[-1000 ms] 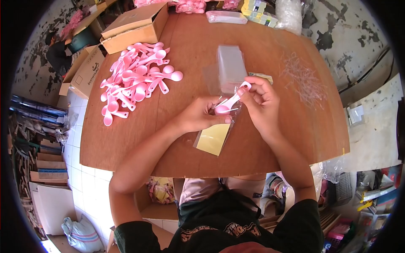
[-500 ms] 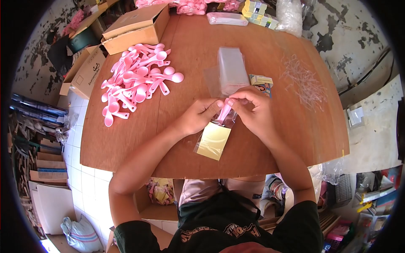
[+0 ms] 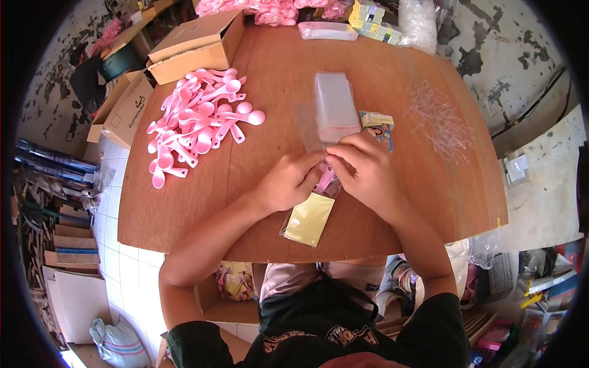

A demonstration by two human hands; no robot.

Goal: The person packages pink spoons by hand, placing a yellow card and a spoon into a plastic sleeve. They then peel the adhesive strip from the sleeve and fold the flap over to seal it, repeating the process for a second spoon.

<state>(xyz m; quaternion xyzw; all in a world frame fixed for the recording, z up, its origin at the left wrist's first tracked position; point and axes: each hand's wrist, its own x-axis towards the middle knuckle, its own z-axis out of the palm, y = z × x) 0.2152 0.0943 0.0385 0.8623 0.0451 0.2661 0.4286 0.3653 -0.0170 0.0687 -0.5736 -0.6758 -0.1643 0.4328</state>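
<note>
Near the front of the table, a clear plastic bag [image 3: 335, 189] holds a pale yellow card [image 3: 310, 219] in its lower part. A pink spoon [image 3: 326, 179] shows inside above the card, partly covered by my fingers. My left hand [image 3: 289, 182] is closed, pinching the bag's upper end from the left. My right hand [image 3: 365, 173] is closed too, thumb and fingertips pinched at the same end. Just beyond my fingers lies a stack of clear plastic bags [image 3: 336, 104]. A small stack of printed cards [image 3: 378, 127] sits beside it, close to my right hand.
Loose pink spoons [image 3: 199, 116] are heaped on the table's left, before a cardboard box [image 3: 196, 46]. Thin clear strips [image 3: 438, 119] lie scattered at right. Along the far edge are a bag pack [image 3: 328, 31], card stacks [image 3: 368, 17] and a plastic roll [image 3: 418, 24].
Both hands have come slightly nearer my body with the bag. The yellow card has shifted down a little, and less of the spoon shows between my fingers.
</note>
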